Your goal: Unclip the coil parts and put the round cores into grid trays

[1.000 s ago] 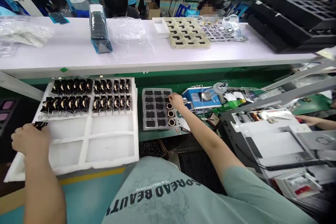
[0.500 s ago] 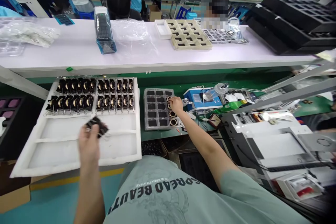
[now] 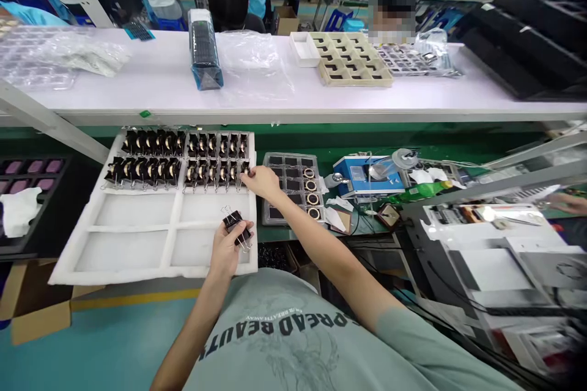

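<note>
While gripping a black binder clip (image 3: 232, 219) in the left hand (image 3: 227, 247) over the white foam tray (image 3: 177, 214), in the head view, holds the right hand (image 3: 266, 182) at the right end of the second row of clip-and-ring pieces (image 3: 211, 173); cannot tell whether pinching or merely touching there. Could drop the clip through a loose grip, or topple the packed row by brushing sideways.
</note>
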### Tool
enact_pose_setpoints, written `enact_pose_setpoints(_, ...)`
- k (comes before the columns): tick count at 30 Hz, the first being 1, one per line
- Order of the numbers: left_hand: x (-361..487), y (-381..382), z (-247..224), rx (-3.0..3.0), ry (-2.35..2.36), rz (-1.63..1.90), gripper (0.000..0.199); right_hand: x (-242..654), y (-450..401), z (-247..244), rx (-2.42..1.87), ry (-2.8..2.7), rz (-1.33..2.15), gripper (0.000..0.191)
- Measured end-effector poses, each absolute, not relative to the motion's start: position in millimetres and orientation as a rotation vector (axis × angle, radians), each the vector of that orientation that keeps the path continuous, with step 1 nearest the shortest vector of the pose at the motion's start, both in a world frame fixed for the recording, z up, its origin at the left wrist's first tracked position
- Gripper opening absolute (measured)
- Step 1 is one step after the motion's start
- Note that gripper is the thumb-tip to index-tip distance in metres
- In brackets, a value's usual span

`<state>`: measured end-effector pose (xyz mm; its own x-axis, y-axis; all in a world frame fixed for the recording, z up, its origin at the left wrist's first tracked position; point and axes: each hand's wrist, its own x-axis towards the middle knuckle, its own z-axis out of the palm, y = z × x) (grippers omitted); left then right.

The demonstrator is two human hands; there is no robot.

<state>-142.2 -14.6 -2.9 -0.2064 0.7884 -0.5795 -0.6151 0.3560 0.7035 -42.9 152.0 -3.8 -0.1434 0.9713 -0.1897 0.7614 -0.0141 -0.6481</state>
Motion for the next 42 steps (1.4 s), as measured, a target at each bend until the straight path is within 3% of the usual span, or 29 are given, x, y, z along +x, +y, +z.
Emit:
enact_pose_setpoints(5,-132.4,-13.3,-2.9,0.078,1.225,1.298,0.036,-0.7,137.2,3.7,-1.677,-1.717,0.953,0.035)
enact_pose_setpoints(11,-85.1,0.5,1.3,0.234,1.109,1.215,0.053,76.4,38.3,-4.6,-1.374,-1.278,1.441,0.042)
enact_pose_setpoints(20,3.1,-6.9,-12.7,0.38,1.058,1.027,0.059,137.0,-38.4,-30.7,-1.423,-1.044,1.385,0.048)
enact_pose_setpoints(29,28.1,-21.3,-27.7,0.424,1.202,1.154,0.048,180.2,-88.7,-48.2,-1.265,-0.894,1.772,0.041)
enact_pose_setpoints(33,35.4,-24.6,-28.2,0.491,1.181,1.168,0.04,183.2,-96.8,-55.2,-1.119,-0.693,1.971,0.048)
enact_pose_setpoints(36,44.0,-31.8,-32.4,0.509,1.181,1.105,0.038,175.2,-89.8,-59.0,-1.213,-0.819,2.034,0.039)
enact_pose_setpoints(42,48.7,-41.7,-41.7,0.353,1.267,1.001,0.04,175.9,-95.1,-57.3,-1.339,-1.143,1.953,0.051)
